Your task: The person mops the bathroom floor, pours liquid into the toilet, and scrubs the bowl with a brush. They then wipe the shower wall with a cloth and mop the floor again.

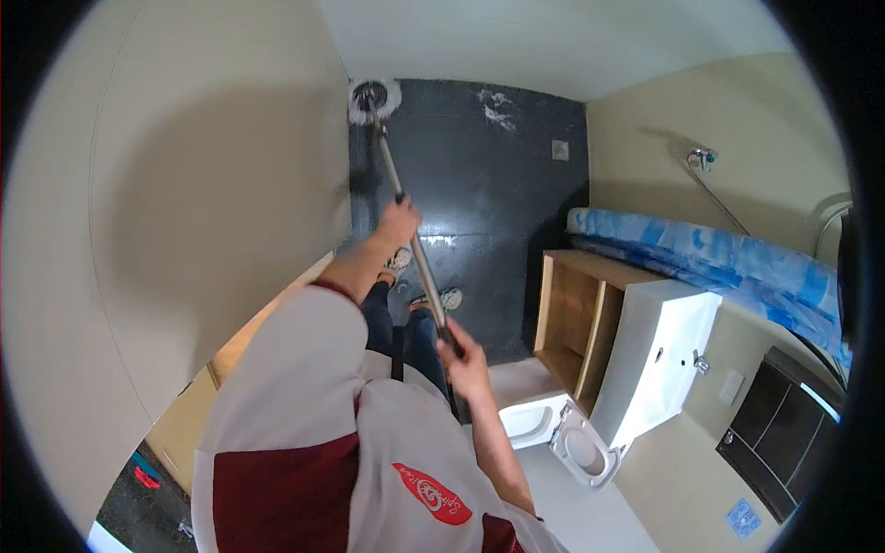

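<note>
A spin mop's metal pole [425, 273] slants across the middle of the head view. Its round head with a white fringe [391, 95] lies on the dark floor in the far left corner, against the walls. My left hand [399, 221] is closed around the pole's middle, by a dark joint. Lower down, my right hand [467, 367] grips the dark handle near its top end. My feet in patterned shoes [450, 299] stand on the floor beside the pole.
White wet patches [498, 115] and a square drain [560, 150] mark the dark floor [470, 184]. Along the right are a blue-and-white shower curtain [701, 244], an open wooden cabinet [573, 309] under a white sink [666, 359], and a toilet with its seat [584, 448] raised.
</note>
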Demonstrator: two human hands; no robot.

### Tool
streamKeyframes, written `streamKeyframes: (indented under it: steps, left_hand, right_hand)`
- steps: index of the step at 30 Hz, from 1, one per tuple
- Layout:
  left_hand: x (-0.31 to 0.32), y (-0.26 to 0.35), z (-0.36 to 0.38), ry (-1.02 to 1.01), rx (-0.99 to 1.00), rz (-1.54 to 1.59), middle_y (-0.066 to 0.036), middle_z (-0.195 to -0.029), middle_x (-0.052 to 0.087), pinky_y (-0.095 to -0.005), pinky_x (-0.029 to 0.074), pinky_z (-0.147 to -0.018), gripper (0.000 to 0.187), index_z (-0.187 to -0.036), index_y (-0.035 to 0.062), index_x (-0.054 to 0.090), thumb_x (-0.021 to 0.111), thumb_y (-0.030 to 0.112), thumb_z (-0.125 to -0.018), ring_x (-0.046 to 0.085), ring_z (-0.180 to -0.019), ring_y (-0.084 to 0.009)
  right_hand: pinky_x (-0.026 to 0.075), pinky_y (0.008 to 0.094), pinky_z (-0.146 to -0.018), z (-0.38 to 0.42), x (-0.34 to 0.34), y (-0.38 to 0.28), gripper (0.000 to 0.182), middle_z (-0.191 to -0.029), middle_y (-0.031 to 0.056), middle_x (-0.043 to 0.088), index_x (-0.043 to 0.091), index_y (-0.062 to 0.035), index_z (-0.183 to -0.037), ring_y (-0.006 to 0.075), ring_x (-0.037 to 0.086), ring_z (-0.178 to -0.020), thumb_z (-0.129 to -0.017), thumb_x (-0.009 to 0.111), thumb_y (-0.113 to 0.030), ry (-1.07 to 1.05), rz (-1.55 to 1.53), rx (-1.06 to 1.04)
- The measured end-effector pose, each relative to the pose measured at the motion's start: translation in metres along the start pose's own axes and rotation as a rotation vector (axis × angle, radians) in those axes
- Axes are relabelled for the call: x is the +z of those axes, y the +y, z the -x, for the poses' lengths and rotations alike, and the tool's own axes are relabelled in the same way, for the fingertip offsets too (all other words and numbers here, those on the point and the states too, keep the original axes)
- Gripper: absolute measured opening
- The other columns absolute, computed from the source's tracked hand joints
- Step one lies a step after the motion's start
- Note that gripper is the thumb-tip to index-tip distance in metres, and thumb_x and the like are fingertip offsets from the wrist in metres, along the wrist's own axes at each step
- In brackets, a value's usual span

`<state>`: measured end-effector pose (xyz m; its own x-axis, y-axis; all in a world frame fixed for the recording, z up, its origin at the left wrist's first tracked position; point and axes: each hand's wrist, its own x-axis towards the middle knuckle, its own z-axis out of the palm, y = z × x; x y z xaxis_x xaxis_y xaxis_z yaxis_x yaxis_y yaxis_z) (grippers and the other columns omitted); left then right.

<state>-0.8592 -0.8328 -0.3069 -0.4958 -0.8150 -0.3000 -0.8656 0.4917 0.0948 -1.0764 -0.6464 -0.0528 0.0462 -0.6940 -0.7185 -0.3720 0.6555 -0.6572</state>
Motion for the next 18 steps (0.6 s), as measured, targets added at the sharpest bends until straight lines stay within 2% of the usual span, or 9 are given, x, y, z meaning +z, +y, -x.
streamKeyframes:
  steps: [2,4,6,7,10,13,15,16,18]
  left_hand:
    - [0.010,0.007,-0.002,-0.020,0.010,-0.001,-0.008,-0.103,0.070,-0.0441,0.053,-0.073,0.017,-0.092,0.0120,0.074,0.060,0.019,-0.084,0.062,-0.108,-0.0269]
    - [-0.001,0.050,0.026,-0.127,-0.017,0.145,-0.010,-0.099,0.070,-0.0445,0.054,-0.070,0.016,-0.088,0.0111,0.075,0.062,0.019,-0.082,0.064,-0.103,-0.0278]
    - [-0.040,0.104,0.084,-0.183,0.159,0.255,-0.013,-0.087,0.070,-0.0465,0.055,-0.068,0.015,-0.083,0.0087,0.075,0.066,0.017,-0.076,0.068,-0.087,-0.0308]
    - [-0.020,0.137,0.110,-0.194,0.359,0.304,-0.014,-0.084,0.070,-0.0469,0.056,-0.068,0.017,-0.082,0.0079,0.075,0.066,0.021,-0.074,0.069,-0.081,-0.0312]
    - [-0.034,0.223,0.150,-0.692,0.626,0.471,-0.017,-0.092,0.074,-0.0497,0.057,-0.072,0.023,-0.089,0.0059,0.076,0.067,0.023,-0.076,0.072,-0.091,-0.0347]
    - [-0.064,0.221,0.142,-0.667,0.817,0.342,-0.015,-0.094,0.074,-0.0485,0.057,-0.074,0.023,-0.091,0.0085,0.076,0.067,0.025,-0.077,0.071,-0.093,-0.0335]
    - [-0.094,0.168,0.121,-0.751,0.874,0.533,-0.013,-0.093,0.074,-0.0480,0.056,-0.074,0.022,-0.091,0.0136,0.075,0.071,0.026,-0.074,0.071,-0.094,-0.0341]
    - [-0.029,0.166,0.120,-0.614,0.846,0.527,-0.012,-0.089,0.074,-0.0480,0.056,-0.073,0.023,-0.090,0.0154,0.074,0.075,0.027,-0.070,0.071,-0.092,-0.0339]
    - [-0.066,0.131,0.111,-0.401,0.560,0.393,-0.012,-0.086,0.071,-0.0479,0.056,-0.074,0.018,-0.087,0.0139,0.074,0.073,0.024,-0.072,0.069,-0.088,-0.0331]
  right_hand:
    - [0.042,0.0256,-0.068,-0.003,-0.001,-0.007,0.050,-0.094,0.0050,0.062,0.052,-0.0115,-0.143,0.0109,0.054,-0.076,-0.095,0.065,-0.017,-0.029,-0.019,0.066]
    - [0.041,0.0247,-0.059,0.039,-0.020,-0.003,0.050,-0.096,0.0033,0.064,0.052,-0.0146,-0.144,0.0082,0.050,-0.066,-0.095,0.065,-0.019,-0.061,0.012,0.153]
    - [0.040,0.0239,-0.050,0.112,-0.045,0.002,0.051,-0.098,0.0017,0.067,0.052,-0.0176,-0.145,0.0056,0.046,-0.056,-0.095,0.065,-0.020,-0.094,0.011,0.339]
    - [0.040,0.0240,-0.049,0.155,-0.057,0.012,0.052,-0.101,0.0017,0.068,0.051,-0.0181,-0.145,0.0054,0.045,-0.056,-0.095,0.065,-0.018,-0.091,0.078,0.251]
    - [0.052,0.0277,-0.073,0.252,-0.076,0.023,0.050,-0.115,0.0052,0.070,0.055,-0.0140,-0.141,0.0137,0.064,-0.080,-0.093,0.067,-0.015,-0.018,-0.016,0.367]
    - [0.051,0.0297,-0.090,0.280,-0.074,-0.030,0.045,-0.119,0.0122,0.070,0.060,-0.0119,-0.136,0.0179,0.068,-0.103,-0.091,0.068,-0.013,0.105,0.251,0.353]
    - [0.049,0.0323,-0.096,0.258,-0.061,-0.013,0.042,-0.124,0.0181,0.067,0.063,-0.0104,-0.132,0.0219,0.065,-0.114,-0.089,0.068,-0.012,0.126,0.105,0.382]
    - [0.049,0.0335,-0.098,0.241,-0.054,-0.007,0.042,-0.125,0.0182,0.066,0.063,-0.0101,-0.131,0.0234,0.064,-0.117,-0.089,0.068,-0.013,0.124,0.062,0.380]
    - [0.047,0.0354,-0.101,0.198,-0.049,0.011,0.043,-0.126,0.0179,0.066,0.062,-0.0090,-0.132,0.0258,0.062,-0.120,-0.090,0.068,-0.016,0.119,0.124,0.279]
